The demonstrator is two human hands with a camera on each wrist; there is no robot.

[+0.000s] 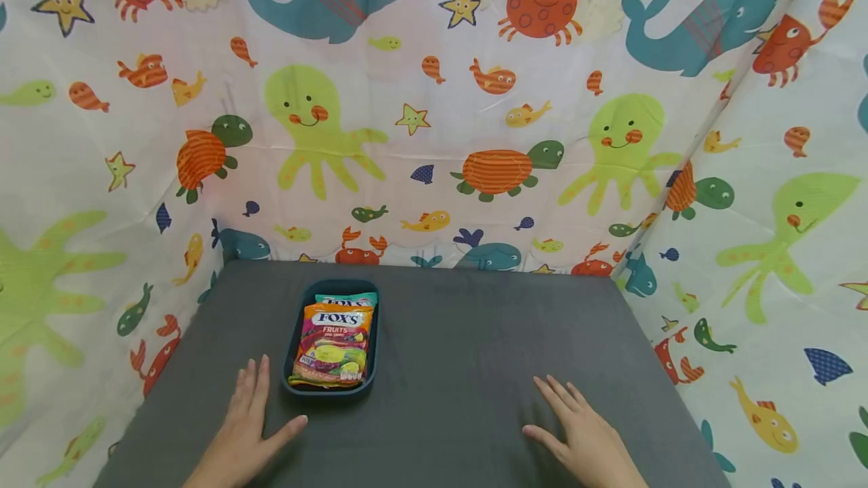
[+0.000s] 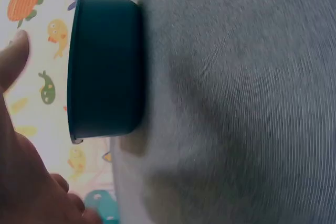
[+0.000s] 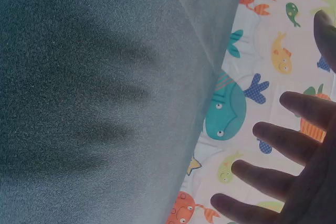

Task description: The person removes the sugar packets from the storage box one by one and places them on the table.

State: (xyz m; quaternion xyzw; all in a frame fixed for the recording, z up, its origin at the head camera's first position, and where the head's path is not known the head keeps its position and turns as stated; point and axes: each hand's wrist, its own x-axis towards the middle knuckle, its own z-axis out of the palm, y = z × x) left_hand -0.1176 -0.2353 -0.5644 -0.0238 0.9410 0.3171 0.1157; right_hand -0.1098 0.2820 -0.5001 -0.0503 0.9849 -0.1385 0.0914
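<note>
A dark teal tray (image 1: 293, 375) stands on the grey table (image 1: 461, 337), left of the middle. Two Fox's candy bags lie in it: an orange Fruits bag (image 1: 332, 345) on top, and a teal bag (image 1: 346, 298) peeking out behind it. My left hand (image 1: 246, 428) lies flat on the table just left of the tray's front end, fingers straight, thumb pointing towards the tray. My right hand (image 1: 582, 435) lies flat on the table to the right, fingers spread, holding nothing. The tray's side wall (image 2: 105, 66) fills the left wrist view.
A sea-animal patterned cloth (image 1: 434, 111) hangs as walls behind and on both sides of the table. The table's back edge (image 1: 420, 268) meets the cloth. Bare grey surface (image 3: 94, 98) lies between my hands and to the tray's right.
</note>
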